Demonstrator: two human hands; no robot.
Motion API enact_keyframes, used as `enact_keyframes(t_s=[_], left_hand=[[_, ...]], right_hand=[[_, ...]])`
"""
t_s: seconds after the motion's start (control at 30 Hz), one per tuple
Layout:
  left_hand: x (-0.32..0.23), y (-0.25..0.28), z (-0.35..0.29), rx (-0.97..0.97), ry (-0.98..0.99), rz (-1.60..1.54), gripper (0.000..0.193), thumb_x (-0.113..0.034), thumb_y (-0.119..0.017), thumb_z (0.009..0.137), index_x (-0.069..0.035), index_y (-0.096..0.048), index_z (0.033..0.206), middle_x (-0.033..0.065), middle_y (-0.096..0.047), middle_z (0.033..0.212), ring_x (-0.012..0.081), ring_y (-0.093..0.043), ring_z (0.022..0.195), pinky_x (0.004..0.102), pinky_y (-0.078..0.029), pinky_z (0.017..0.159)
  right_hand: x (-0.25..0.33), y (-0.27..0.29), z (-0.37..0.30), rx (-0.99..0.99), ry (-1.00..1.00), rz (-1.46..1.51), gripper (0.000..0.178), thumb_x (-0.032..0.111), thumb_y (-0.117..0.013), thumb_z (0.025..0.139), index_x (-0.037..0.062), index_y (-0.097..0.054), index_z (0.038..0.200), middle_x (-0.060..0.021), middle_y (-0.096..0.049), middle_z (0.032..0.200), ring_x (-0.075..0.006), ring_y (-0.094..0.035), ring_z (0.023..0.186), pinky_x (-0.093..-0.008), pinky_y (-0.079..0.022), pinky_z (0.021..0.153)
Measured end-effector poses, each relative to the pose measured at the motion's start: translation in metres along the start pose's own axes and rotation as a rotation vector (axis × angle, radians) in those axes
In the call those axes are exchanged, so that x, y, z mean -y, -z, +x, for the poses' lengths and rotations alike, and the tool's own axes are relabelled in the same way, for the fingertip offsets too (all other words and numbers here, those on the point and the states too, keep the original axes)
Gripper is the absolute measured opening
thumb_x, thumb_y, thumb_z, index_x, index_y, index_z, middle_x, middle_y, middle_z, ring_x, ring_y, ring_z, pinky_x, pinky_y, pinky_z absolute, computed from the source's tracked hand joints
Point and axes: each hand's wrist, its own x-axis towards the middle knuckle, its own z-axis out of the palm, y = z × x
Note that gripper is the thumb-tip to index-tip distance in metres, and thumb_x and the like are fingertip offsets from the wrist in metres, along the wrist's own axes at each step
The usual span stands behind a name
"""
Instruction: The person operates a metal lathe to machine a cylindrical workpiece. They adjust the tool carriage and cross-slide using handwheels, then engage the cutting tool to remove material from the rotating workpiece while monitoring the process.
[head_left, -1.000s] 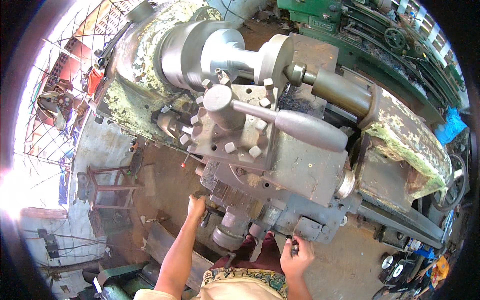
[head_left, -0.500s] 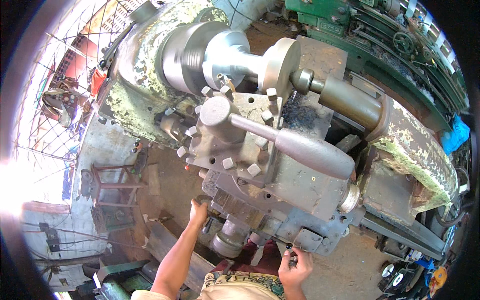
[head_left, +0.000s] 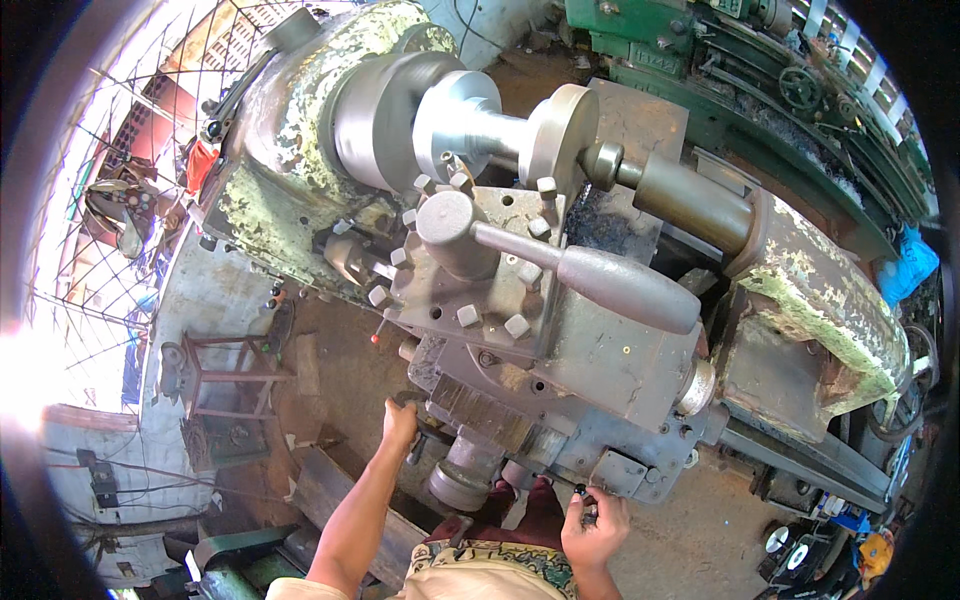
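A metal lathe fills the middle. Its chuck is blurred by spinning and holds a shiny flanged workpiece, whose far end is borne by the tailstock centre. A cutting tool in the square tool post sits close beside the workpiece; contact cannot be made out. The thick clamping handle lies across the post. My left hand is closed on the rim of a handwheel, partly hidden. My right hand is closed round a small black-knobbed lever at the apron.
The patchy-painted tailstock stands at right. A green lathe is behind. At left are a metal stool frame and a mesh window. A blue bag and assorted tools lie at the right edge.
The view has shifted slightly, so the lathe sits a little differently in the picture. Both hands keep their grips. The chuck is blurred in both frames.
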Motion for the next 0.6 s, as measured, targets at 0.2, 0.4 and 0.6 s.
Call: enact_keyframes(t_s=[0.2, 0.4, 0.6], left_hand=[[-0.003, 0.001, -0.005, 0.011, -0.062, 0.001, 0.039, -0.023, -0.063, 0.083, 0.001, -0.052, 0.111, 0.0121, -0.06, 0.082, 0.0199, -0.056, 0.06, 0.0357, -0.042, 0.047], [0.002, 0.002, 0.003, 0.049, -0.097, 0.022, 0.043, -0.022, -0.06, 0.084, 0.003, -0.044, 0.114, 0.014, -0.059, 0.078, 0.022, -0.057, 0.057, 0.037, -0.042, 0.045], [0.006, 0.0, 0.002, 0.001, -0.167, -0.01, 0.046, -0.021, -0.06, 0.083, 0.007, -0.042, 0.115, 0.0153, -0.058, 0.075, 0.0224, -0.056, 0.053, 0.0369, -0.042, 0.044]], right_hand=[[0.001, 0.0, 0.001, -0.051, 0.036, 0.017, 0.016, 0.006, -0.071, 0.075, -0.0007, -0.066, 0.088, -0.0141, -0.064, 0.076, -0.0335, -0.059, 0.07, -0.0433, -0.047, 0.063], [0.001, -0.001, 0.001, -0.098, 0.078, 0.018, 0.016, 0.006, -0.071, 0.075, 0.0, -0.066, 0.088, -0.0144, -0.065, 0.077, -0.0342, -0.06, 0.069, -0.0434, -0.047, 0.064], [0.001, -0.001, -0.001, -0.098, 0.065, 0.013, 0.015, 0.007, -0.071, 0.075, 0.0003, -0.067, 0.088, -0.015, -0.066, 0.078, -0.0366, -0.061, 0.071, -0.0448, -0.048, 0.065]])
